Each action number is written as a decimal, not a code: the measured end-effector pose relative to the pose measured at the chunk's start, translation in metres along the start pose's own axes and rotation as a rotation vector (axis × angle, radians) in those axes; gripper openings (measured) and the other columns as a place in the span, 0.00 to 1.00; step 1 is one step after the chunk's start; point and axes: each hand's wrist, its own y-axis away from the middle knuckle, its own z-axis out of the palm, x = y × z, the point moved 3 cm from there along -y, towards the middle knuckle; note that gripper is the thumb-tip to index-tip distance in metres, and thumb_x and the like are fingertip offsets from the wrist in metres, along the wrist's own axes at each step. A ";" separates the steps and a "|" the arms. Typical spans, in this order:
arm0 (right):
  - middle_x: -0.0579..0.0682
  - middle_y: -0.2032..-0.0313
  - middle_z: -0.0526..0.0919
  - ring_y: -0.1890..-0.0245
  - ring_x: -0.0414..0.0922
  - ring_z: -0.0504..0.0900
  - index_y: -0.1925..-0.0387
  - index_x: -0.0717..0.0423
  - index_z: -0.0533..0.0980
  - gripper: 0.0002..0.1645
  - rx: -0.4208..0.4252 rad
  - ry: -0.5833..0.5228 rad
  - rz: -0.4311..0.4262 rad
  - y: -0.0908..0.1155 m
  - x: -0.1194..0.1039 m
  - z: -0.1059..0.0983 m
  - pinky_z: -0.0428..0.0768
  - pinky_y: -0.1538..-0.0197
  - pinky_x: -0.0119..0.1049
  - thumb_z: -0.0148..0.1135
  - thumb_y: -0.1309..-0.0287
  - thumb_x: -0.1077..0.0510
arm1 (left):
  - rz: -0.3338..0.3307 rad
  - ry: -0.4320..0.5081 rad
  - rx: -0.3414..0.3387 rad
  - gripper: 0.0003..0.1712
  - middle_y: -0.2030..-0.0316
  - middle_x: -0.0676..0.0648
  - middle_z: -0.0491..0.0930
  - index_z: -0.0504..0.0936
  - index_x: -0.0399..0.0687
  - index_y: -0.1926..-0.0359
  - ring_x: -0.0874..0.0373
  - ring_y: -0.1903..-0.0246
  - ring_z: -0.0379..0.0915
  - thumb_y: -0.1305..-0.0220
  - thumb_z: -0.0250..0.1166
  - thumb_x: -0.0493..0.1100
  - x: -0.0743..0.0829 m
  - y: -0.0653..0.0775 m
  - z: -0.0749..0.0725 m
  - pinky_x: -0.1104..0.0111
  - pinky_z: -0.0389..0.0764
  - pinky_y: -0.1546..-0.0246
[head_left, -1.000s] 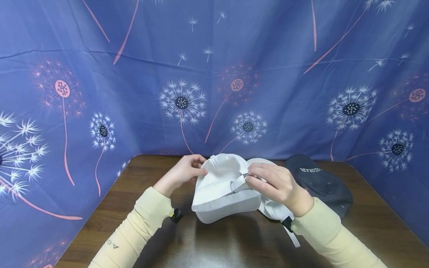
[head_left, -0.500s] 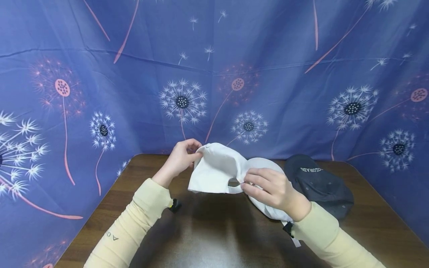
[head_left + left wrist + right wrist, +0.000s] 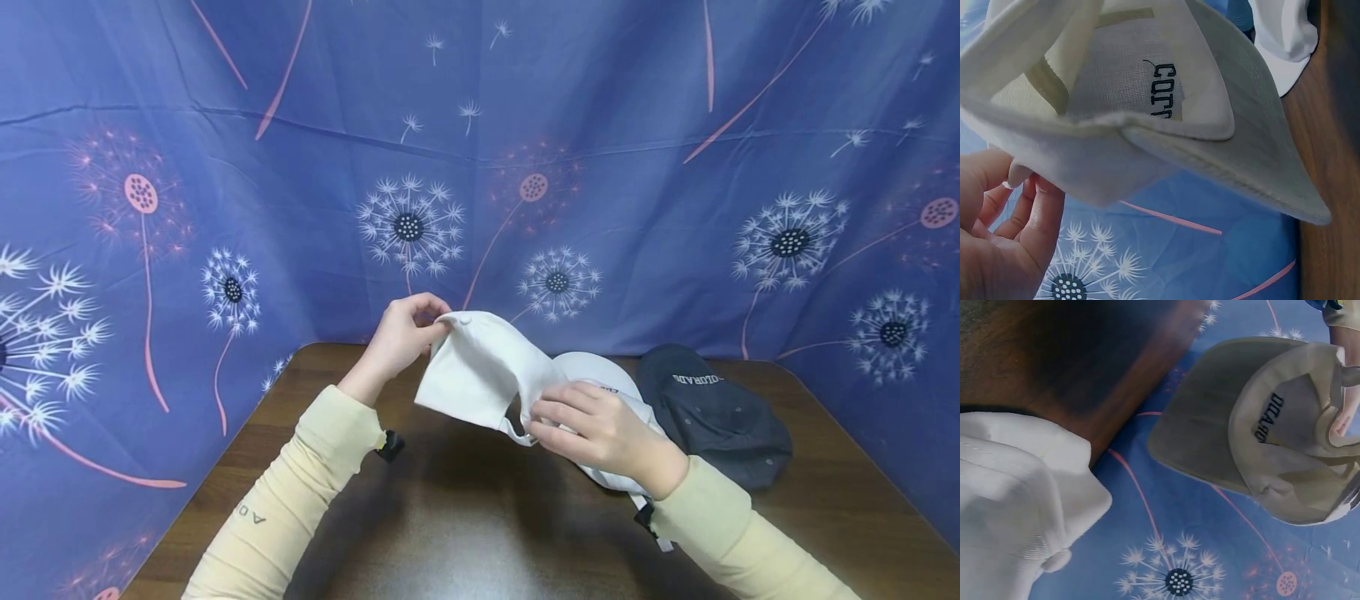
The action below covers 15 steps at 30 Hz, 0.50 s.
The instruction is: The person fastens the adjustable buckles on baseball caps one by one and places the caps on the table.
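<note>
A white baseball cap [image 3: 476,379] is held up over the table between both hands. My left hand [image 3: 401,333] pinches its fabric at the upper left. At the lower right, the fingers of my right hand [image 3: 596,425] pinch the cap near the arched back opening and its strap [image 3: 516,433]. The left wrist view shows the cap's brim [image 3: 1247,112] and reversed lettering inside the crown, with my left hand's fingers curled at the fabric below. In the right wrist view the brim points left; my right hand is outside that frame.
Behind my right hand a second white cap [image 3: 600,367] lies on the brown wooden table [image 3: 480,542], its strap hanging toward me. Beside it, farther right, lies a dark grey cap [image 3: 720,417] with white lettering. A blue dandelion-print cloth [image 3: 480,158] hangs behind the table.
The held cap has turned and risen, its back opening now showing. My left hand has moved up and slightly left; my right hand has shifted slightly left and down.
</note>
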 end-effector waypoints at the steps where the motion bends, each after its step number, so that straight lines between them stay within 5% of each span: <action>1: 0.51 0.66 0.85 0.67 0.48 0.83 0.65 0.56 0.82 0.10 -0.014 -0.002 0.000 0.002 0.000 0.001 0.78 0.67 0.39 0.53 0.35 0.60 | 0.003 0.000 -0.001 0.05 0.67 0.47 0.82 0.81 0.46 0.63 0.59 0.76 0.75 0.42 0.65 0.37 0.001 0.000 0.000 0.61 0.79 0.78; 10: 0.52 0.68 0.84 0.68 0.48 0.83 0.68 0.57 0.82 0.12 0.004 -0.032 -0.015 0.004 0.000 0.008 0.81 0.64 0.41 0.62 0.42 0.51 | 0.015 0.038 -0.024 0.06 0.66 0.45 0.82 0.81 0.45 0.63 0.57 0.73 0.77 0.42 0.63 0.34 0.010 -0.003 -0.004 0.59 0.81 0.76; 15: 0.52 0.70 0.83 0.70 0.49 0.82 0.70 0.58 0.81 0.09 0.073 -0.018 0.076 -0.002 0.006 0.007 0.80 0.65 0.42 0.61 0.42 0.55 | 0.018 0.044 -0.027 0.08 0.64 0.43 0.82 0.81 0.43 0.62 0.55 0.70 0.79 0.43 0.62 0.31 0.015 -0.003 -0.006 0.63 0.82 0.76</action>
